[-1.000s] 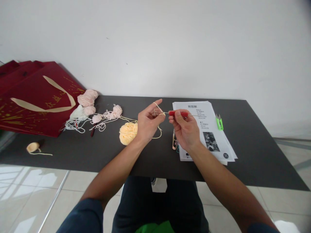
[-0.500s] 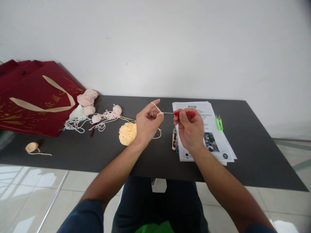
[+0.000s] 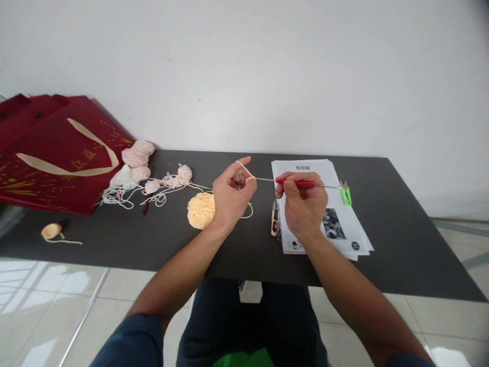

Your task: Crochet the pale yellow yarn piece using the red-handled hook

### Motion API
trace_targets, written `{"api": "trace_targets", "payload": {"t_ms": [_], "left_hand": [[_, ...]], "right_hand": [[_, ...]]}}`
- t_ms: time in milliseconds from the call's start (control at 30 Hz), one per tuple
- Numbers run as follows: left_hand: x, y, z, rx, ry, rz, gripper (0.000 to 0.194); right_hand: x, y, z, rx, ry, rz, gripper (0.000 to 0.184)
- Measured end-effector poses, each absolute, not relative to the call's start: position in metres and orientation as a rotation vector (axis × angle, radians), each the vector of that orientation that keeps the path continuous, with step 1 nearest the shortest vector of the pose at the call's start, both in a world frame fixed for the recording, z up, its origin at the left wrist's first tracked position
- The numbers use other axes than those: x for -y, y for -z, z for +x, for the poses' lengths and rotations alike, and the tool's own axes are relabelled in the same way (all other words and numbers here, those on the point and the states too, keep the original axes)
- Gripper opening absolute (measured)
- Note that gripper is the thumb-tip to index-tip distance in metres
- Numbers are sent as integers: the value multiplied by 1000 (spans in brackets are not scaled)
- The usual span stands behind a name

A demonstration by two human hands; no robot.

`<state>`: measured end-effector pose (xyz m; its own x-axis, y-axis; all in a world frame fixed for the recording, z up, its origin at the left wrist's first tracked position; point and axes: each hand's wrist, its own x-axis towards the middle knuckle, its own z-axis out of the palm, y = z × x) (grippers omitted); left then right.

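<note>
My left hand (image 3: 234,192) is closed in a pinch on cream-yellow yarn (image 3: 243,167), with a strand running up over the raised index finger. Thumb and middle finger press together near a small loop. My right hand (image 3: 304,204) grips the red handle of a crochet hook (image 3: 301,183). Its thin metal shaft reaches left to the yarn at the left fingertips, and another metal end sticks out to the right. Beside my left wrist lies a yellow yarn ball (image 3: 200,210), partly hidden by the hand.
Under my right hand is a stack of printed sheets (image 3: 332,199). Green snips (image 3: 346,194) lie at its right edge, pale-handled snips (image 3: 274,219) at its left. A red gift bag (image 3: 53,158), pink yarn (image 3: 138,154) and a small crocheted piece (image 3: 51,232) are on the dark table's left.
My right hand has shifted slightly right with the crochet hook, and its wrist has turned a little. My left hand stays nearly in place, still pinching the yarn.
</note>
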<state>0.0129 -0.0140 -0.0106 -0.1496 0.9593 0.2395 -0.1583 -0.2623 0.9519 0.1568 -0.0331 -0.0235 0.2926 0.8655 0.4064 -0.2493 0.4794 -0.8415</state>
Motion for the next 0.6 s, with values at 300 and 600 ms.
{"api": "trace_targets", "payload": {"t_ms": [300, 600], "left_hand": [[16, 8, 13, -1105, -1594, 1163, 41], [11, 17, 14, -1172, -1669, 1078, 38]], "right_hand": [[44, 25, 150, 1105, -660, -810, 5], [45, 38, 156, 1551, -210, -717, 36]]}}
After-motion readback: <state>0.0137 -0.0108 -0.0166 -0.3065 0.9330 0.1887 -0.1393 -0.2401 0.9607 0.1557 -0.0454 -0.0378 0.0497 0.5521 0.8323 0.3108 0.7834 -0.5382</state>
